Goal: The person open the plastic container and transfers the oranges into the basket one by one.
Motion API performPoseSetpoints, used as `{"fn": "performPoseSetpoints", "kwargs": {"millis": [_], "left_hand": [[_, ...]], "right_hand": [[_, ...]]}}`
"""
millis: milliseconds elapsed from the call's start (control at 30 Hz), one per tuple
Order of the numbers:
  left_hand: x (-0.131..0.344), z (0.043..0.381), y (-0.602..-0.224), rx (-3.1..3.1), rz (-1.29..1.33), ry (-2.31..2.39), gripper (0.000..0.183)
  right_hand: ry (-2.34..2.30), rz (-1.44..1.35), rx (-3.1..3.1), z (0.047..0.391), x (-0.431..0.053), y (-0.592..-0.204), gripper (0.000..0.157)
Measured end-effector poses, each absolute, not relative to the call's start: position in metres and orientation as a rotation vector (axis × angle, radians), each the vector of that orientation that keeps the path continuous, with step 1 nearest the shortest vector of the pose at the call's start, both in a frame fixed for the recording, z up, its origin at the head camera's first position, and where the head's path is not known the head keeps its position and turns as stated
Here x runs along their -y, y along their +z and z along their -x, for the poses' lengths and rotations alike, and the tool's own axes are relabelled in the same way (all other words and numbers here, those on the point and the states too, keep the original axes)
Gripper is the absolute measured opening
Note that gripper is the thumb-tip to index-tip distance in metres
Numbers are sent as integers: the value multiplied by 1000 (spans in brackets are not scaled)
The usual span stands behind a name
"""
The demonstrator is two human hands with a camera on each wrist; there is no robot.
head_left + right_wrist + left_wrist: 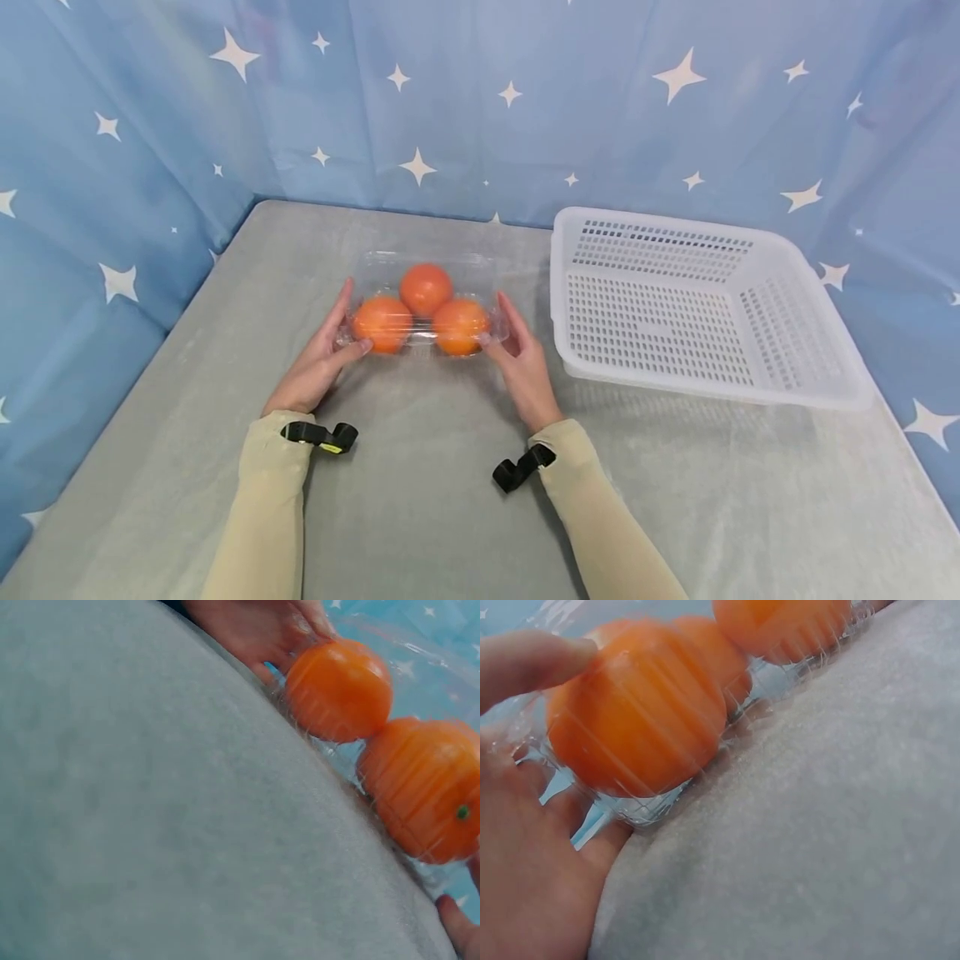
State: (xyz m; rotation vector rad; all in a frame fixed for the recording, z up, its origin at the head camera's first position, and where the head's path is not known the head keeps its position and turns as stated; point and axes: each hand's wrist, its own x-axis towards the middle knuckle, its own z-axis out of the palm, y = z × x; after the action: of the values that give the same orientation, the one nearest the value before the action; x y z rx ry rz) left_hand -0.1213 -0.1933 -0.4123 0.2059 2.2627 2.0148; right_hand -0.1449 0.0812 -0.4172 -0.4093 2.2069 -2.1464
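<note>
Clear plastic container (423, 340) left of centre in the head frame, three oranges inside: back orange (426, 289), front left orange (382, 323), front right orange (461, 327). Both hands hold the container, one at each end. Left hand (318, 362) grips its left end, thumb on the near corner, other fingers along the side. Right hand (527, 367) grips the right end much the same way, thumb at the near corner. Left wrist view: thumb lies over the plastic by the nearest orange. Right wrist view: green stem spot on the orange at the right edge of the frame. Container low over the worktop (412, 500), can't tell if touching. White slotted basket (558, 292) on the worktop, right side of the frame, apart from the right hand. Beige sleeves (273, 500), black wrist cameras (322, 435). Blue star-print curtain (465, 117) across the top of the frame
</note>
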Motion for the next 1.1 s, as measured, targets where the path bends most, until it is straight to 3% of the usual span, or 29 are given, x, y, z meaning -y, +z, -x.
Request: {"fn": "performPoseSetpoints", "kwargs": {"millis": [633, 1100], "left_hand": [[194, 122, -412, -2183, -139, 2157, 72], [194, 125, -418, -2084, -181, 2312, 68]], "right_hand": [[-2155, 435, -2146, 146, -82, -419, 64], [-2302, 458, -2090, 148, -83, -423, 52]]}}
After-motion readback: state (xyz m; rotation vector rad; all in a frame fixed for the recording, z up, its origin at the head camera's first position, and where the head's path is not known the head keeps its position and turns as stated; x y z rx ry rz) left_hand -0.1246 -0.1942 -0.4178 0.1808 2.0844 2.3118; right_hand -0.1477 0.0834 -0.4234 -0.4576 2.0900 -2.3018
